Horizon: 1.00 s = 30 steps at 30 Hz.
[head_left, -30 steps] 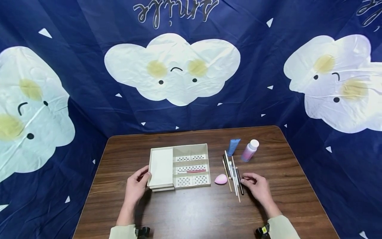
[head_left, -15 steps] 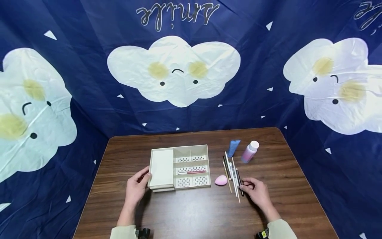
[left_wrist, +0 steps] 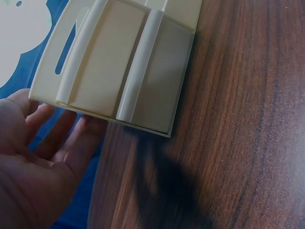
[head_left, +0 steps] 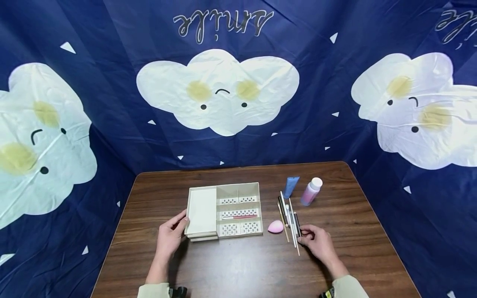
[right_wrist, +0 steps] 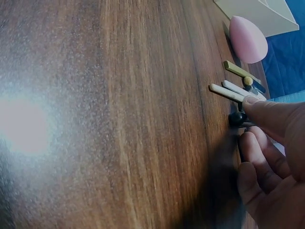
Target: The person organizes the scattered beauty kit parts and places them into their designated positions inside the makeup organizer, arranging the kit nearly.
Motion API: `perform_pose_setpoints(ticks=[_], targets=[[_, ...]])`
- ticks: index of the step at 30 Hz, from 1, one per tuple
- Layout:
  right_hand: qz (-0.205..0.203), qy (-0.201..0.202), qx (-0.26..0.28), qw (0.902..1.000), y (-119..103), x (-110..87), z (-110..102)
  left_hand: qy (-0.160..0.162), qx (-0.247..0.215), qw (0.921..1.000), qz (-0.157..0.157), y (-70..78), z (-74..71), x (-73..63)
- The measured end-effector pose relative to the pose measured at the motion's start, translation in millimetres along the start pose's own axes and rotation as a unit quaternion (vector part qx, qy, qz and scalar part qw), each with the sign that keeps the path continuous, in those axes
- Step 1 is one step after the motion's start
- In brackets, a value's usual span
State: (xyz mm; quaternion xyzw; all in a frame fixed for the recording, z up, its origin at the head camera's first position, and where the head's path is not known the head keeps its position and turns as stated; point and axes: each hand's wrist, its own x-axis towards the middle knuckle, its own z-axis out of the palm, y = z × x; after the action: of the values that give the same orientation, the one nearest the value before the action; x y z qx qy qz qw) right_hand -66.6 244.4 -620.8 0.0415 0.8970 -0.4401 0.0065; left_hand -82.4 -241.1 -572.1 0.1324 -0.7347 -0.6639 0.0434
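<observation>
My left hand (head_left: 169,236) rests at the left side of a cream organizer box (head_left: 201,211), its loosely bent fingers touching the wall. In the left wrist view, the box front shows two drawers (left_wrist: 107,62) beside that hand. A thin red-handled brush (head_left: 244,216) lies in the box's middle right compartment. My right hand (head_left: 318,244) pinches a black makeup brush (right_wrist: 237,119) between thumb and fingers at its near end. That brush lies at the right edge of a bunch of makeup brushes (head_left: 287,215), with the thumb overlapping a pale handle (right_wrist: 224,92).
A pink makeup sponge (head_left: 275,226) lies between the box and the brushes. Behind the brushes are a blue tube (head_left: 290,187) and a pink-purple bottle (head_left: 311,191) with a white cap. A blue cloud-print cloth (head_left: 223,149) hangs around the wooden table (head_left: 238,269).
My right hand has moved slightly left and closed its thumb and fingers on the black brush. The left hand stays at the box. The head view has tilted up a little.
</observation>
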Motion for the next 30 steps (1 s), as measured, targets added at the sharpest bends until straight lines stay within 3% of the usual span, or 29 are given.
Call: perform_pose_setpoints(ticks=[19,30], targets=[[0.032,0.014,-0.018,0.9992,-3.6,-0.9,1.4,-0.013,0.004,0.9998,-0.014,-4.6,-3.5,0.4],[-0.031,0.070,-0.011,0.9970,-3.3,2.5,-5.0,-0.011,0.000,0.9999,-0.009,-3.2,-2.6,0.5]])
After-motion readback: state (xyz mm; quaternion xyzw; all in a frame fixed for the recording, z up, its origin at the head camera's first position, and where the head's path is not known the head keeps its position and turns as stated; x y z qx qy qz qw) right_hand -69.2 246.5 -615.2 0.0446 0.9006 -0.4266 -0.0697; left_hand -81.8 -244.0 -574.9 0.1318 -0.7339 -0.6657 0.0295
